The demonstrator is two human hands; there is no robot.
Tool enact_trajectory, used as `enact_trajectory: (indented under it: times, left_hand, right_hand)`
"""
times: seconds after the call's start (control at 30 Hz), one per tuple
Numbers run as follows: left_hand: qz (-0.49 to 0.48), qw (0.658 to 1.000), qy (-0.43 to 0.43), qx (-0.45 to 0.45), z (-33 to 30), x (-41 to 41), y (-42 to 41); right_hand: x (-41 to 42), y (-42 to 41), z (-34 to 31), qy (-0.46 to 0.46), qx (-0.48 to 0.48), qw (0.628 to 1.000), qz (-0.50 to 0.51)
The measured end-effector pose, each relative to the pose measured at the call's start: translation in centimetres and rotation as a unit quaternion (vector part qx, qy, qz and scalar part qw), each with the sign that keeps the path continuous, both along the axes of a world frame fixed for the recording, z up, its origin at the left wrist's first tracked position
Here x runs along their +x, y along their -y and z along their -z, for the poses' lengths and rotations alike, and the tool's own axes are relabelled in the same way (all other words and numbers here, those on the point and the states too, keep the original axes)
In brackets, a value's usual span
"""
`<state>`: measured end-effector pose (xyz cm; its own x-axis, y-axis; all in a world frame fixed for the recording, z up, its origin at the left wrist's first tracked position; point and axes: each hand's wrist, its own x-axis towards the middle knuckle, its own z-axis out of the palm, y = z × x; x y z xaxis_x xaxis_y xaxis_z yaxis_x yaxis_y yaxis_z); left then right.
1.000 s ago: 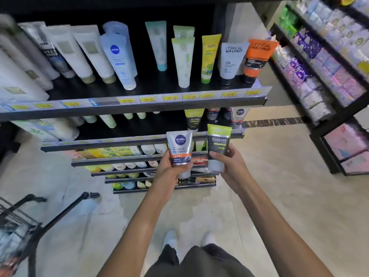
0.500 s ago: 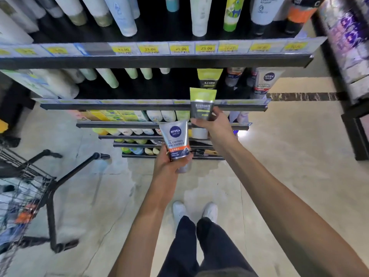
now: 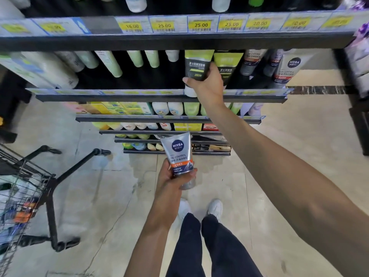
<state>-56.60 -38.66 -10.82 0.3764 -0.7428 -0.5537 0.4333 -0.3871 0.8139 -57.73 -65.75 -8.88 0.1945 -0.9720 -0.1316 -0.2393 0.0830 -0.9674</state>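
1. Right grip [image 3: 207, 84] is curling thumb and fingers round the lower body of the green-and-black tube [image 3: 196, 65], holding it cap-down at the front lip of the shelf [image 3: 119, 95]. The white cap is peeking out just below the thumb.
2. Left grip [image 3: 171, 177] is clasping the silver Nivea tube [image 3: 178, 154] near its cap end. It is hanging well below the right grip and nearer the body, over the tiled floor [image 3: 279, 156].
3. The step in hand appears to be standing the green-and-black tube in its row. A matching tube [image 3: 228, 63] is standing immediately right of the right grip.
4. The next move is likely calling for the cap to be lifted over the lip and set flat on the shelf. The fingers would then be loosening slowly, so the tube is neither toppling forward nor nudging its neighbour.
5. Both held tubes are looking like soft, squeezable plastic, wedge-shaped, with a flat crimped end tapering to a round cap. The green-and-black one is glossy, while the Nivea one is a duller silver with a greyish cap. The shelf is looking like hard black metal, with a slick price strip along its lip.
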Motion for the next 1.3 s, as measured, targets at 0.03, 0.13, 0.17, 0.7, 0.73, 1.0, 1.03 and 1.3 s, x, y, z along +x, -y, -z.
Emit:
enact_trajectory:
  times: [0.03,0.13,0.17,0.7,0.73,1.0,1.03,1.3]
  left_hand:
    - [0.003,1.0,0.001,0.002,0.1,0.1,-0.2]
    - [0.014,1.0,0.008,0.008,0.5,0.2,-0.7]
    - [0.018,1.0,0.012,0.01,0.5,0.3,-0.9]
    - [0.037,0.999,0.007,0.013,0.3,1.1,-1.0]
    - [0.035,0.999,0.006,0.013,0.3,1.1,-0.9]
    - [0.032,0.999,0.006,0.01,-0.4,1.7,-0.6]
    - [0.027,1.0,0.006,0.008,-0.5,1.8,-0.5]
    - [0.01,1.0,-0.003,-0.003,-1.4,2.2,-0.1]
  right_hand:
    - [0.2,0.3,-0.1,-0.014,-0.009,1.0,0.006]
    - [0.5,0.9,-0.2,-0.045,-0.039,0.998,0.016]
    - [0.6,1.1,-0.1,-0.054,-0.049,0.997,0.017]
    - [2.1,1.6,1.9,-0.202,-0.081,0.976,-0.003]
    - [2.0,1.6,1.9,-0.207,-0.079,0.975,-0.001]
    - [2.3,1.6,1.4,-0.22,-0.076,0.973,-0.004]
    - [2.2,1.6,1.4,-0.221,-0.077,0.972,-0.004]
    - [1.7,1.3,1.2,-0.242,-0.067,0.968,-0.012]
